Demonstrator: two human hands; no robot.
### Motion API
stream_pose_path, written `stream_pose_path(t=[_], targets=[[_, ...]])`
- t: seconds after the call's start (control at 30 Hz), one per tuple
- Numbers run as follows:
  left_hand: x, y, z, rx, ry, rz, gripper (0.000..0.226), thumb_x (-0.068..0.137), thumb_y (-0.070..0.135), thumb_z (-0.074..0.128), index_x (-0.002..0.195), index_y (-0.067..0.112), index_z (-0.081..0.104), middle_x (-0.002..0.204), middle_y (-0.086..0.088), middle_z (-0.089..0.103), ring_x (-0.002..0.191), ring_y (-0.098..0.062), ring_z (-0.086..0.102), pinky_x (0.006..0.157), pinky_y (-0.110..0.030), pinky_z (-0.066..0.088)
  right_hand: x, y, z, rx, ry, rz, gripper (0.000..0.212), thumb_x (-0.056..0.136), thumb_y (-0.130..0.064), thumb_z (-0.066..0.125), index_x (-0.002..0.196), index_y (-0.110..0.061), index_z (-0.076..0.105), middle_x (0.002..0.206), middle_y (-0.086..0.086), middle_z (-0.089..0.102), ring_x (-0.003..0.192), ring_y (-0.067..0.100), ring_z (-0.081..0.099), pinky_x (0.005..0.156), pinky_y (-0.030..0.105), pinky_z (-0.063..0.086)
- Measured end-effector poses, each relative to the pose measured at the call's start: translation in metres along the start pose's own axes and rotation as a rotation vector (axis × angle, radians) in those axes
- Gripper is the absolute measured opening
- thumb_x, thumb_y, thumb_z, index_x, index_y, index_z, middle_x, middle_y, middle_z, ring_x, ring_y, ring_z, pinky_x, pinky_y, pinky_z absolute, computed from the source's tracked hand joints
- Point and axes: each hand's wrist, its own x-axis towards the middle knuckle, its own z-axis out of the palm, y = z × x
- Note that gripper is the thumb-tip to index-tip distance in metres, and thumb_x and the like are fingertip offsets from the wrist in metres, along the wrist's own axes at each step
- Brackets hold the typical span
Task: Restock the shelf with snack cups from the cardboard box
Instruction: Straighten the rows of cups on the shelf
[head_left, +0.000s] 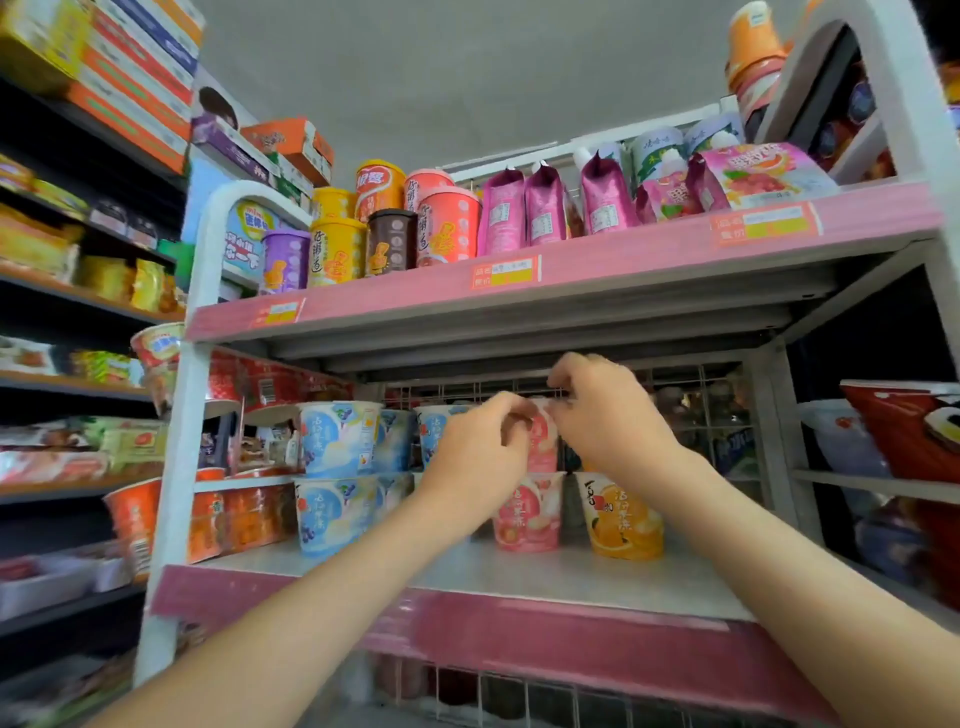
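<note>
1. Left hand (480, 449): raised, back toward the camera, fingers curled round the left side of the upper pink cup (543, 441).
2. Right hand (608, 415): a little higher, fingertips bunched and pinching the same cup at its rim and right side; thumb hidden.
3. Upper pink cup: upright between the two hands and largely covered by them, sitting directly on top of the lower pink cup (527, 517).
4. Lower pink cup: upright on the shelf (519, 577), about midway along its width and set well back from the front edge.
5. Just beside it on the right, with a narrow gap: an orange cup (621, 519), upright and alone in its column.
6. To the left: blue cups (337, 439) stacked two high, reaching toward the shelf's left end, with more of the same behind them.
7. Along the back edge, behind the cups: a wire grid (696, 395), with dim goods visible through it.
8. Overhead: an upper shelf (597, 260) with a pink front edge and price labels, carrying tall cups (447, 226) toward its left end and pink pouches (545, 205) from the middle rightward.
9. Beyond both ends: further racks of boxes and packets.
</note>
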Motion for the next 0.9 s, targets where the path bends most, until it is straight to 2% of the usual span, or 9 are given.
stream_pose_path(t=[0.07, 0.2, 0.33, 0.47, 0.57, 0.63, 0.73, 0.83, 0.9], targets=[[-0.022, -0.009, -0.026, 0.017, 0.035, -0.022, 0.023, 0.092, 0.011, 0.050, 0.107, 0.019, 0.065, 0.096, 0.001, 0.071, 0.090, -0.015, 0.065, 0.083, -0.029, 0.048, -0.018, -0.035, 0.011, 0.083, 0.020, -0.120, 0.021, 0.087, -0.011, 0.052, 0.106, -0.013, 0.061, 0.107, 0.009, 0.062, 0.101, 0.027, 0.056, 0.086, 0.038, 0.046], [-0.098, -0.052, -0.087, 0.157, 0.069, -0.111, 0.022, 0.090, 0.007, 0.054, 0.103, 0.021, 0.065, 0.078, 0.011, 0.063, 0.072, -0.007, 0.060, 0.067, -0.008, 0.042, -0.077, -0.097, 0.061, 0.342, -0.074, -0.255, 0.015, 0.084, -0.008, 0.054, 0.095, -0.012, 0.063, 0.096, 0.009, 0.066, 0.091, 0.027, 0.060, 0.081, 0.038, 0.046], [-0.228, -0.117, -0.150, 0.250, 0.006, -0.328, 0.030, 0.091, 0.007, 0.052, 0.095, 0.036, 0.060, 0.088, 0.011, 0.069, 0.083, -0.003, 0.066, 0.078, -0.025, 0.052, -0.164, -0.159, 0.139, 0.540, -0.372, -0.284, 0.015, 0.085, -0.007, 0.056, 0.098, -0.009, 0.064, 0.098, 0.010, 0.066, 0.093, 0.024, 0.059, 0.081, 0.030, 0.042], [-0.370, -0.149, -0.207, 0.348, -0.007, -0.550, 0.016, 0.091, 0.006, 0.052, 0.099, 0.015, 0.062, 0.089, 0.016, 0.064, 0.081, 0.020, 0.057, 0.074, 0.000, 0.040, -0.263, -0.222, 0.204, 0.722, -0.634, -0.255, 0.019, 0.084, -0.004, 0.055, 0.101, -0.005, 0.064, 0.100, 0.014, 0.066, 0.095, 0.027, 0.058, 0.080, 0.027, 0.038], [-0.483, -0.159, -0.255, 0.491, -0.041, -0.776, 0.020, 0.087, 0.019, 0.052, 0.102, 0.012, 0.063, 0.090, 0.011, 0.063, 0.080, 0.006, 0.062, 0.069, 0.000, 0.039, -0.348, -0.283, 0.238, 0.838, -0.848, -0.277, 0.025, 0.086, -0.004, 0.054, 0.109, -0.004, 0.062, 0.106, 0.016, 0.064, 0.099, 0.030, 0.058, 0.088, 0.037, 0.042], [-0.538, -0.161, -0.283, 0.572, -0.067, -0.883, 0.022, 0.087, 0.015, 0.053, 0.106, 0.011, 0.063, 0.090, 0.008, 0.065, 0.078, -0.010, 0.064, 0.067, -0.006, 0.039, -0.397, -0.317, 0.253, 0.888, -0.976, -0.335, 0.030, 0.085, -0.002, 0.055, 0.114, -0.003, 0.060, 0.110, 0.017, 0.062, 0.104, 0.030, 0.055, 0.090, 0.034, 0.040], [-0.585, -0.163, -0.312, 0.687, -0.152, -0.968, 0.017, 0.089, 0.007, 0.056, 0.105, 0.011, 0.060, 0.089, 0.002, 0.062, 0.082, -0.018, 0.061, 0.066, -0.019, 0.036, -0.452, -0.355, 0.267, 0.967, -1.112, -0.433, 0.039, 0.084, 0.000, 0.054, 0.122, -0.003, 0.054, 0.119, 0.019, 0.056, 0.113, 0.031, 0.050, 0.096, 0.034, 0.036], [-0.617, -0.161, -0.328, 0.716, -0.310, -1.043, 0.038, 0.090, 0.017, 0.057, 0.127, 0.017, 0.049, 0.120, 0.001, 0.059, 0.108, -0.010, 0.055, 0.090, -0.022, 0.044, -0.495, -0.377, 0.279, 0.973, -1.283, -0.506, 0.043, 0.090, -0.003, 0.048, 0.133, -0.007, 0.043, 0.133, 0.012, 0.044, 0.123, 0.027, 0.044, 0.103, 0.038, 0.038], [-0.637, -0.161, -0.332, 0.736, -0.445, -1.065, 0.051, 0.089, 0.021, 0.060, 0.136, 0.017, 0.042, 0.134, 0.000, 0.050, 0.122, -0.012, 0.048, 0.102, -0.028, 0.039, -0.517, -0.383, 0.287, 0.927, -1.406, -0.542, 0.045, 0.094, -0.005, 0.045, 0.138, -0.008, 0.036, 0.141, 0.009, 0.036, 0.127, 0.026, 0.038, 0.103, 0.042, 0.039]])
